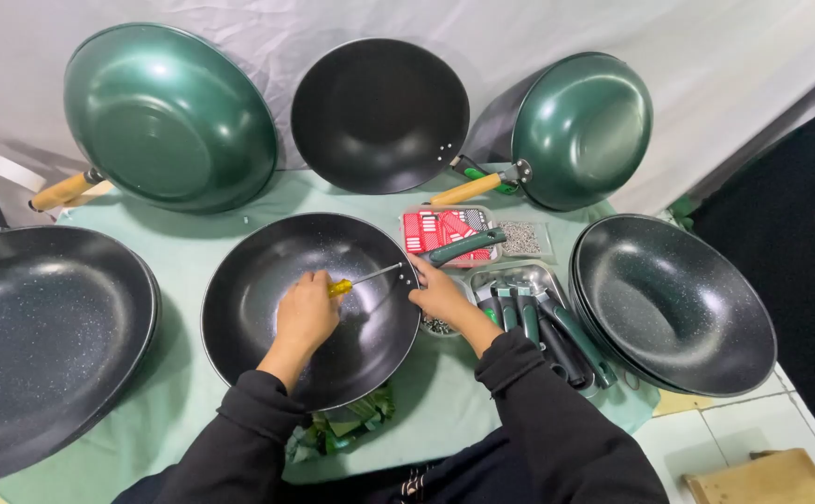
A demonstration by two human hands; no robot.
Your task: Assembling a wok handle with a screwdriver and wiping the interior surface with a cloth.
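Screwdriver [361, 279] in pan [267, 327], handles [538, 317] in tray [519, 273]

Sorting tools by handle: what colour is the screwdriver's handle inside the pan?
Yellow, seen in the head view: the screwdriver is gripped by the left hand.

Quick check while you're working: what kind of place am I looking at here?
Likely a small cookware assembly bench: the left hand holds a yellow-handled screwdriver inside a black pan, the right hand steadies its rim, and a tray of loose green handles sits alongside.
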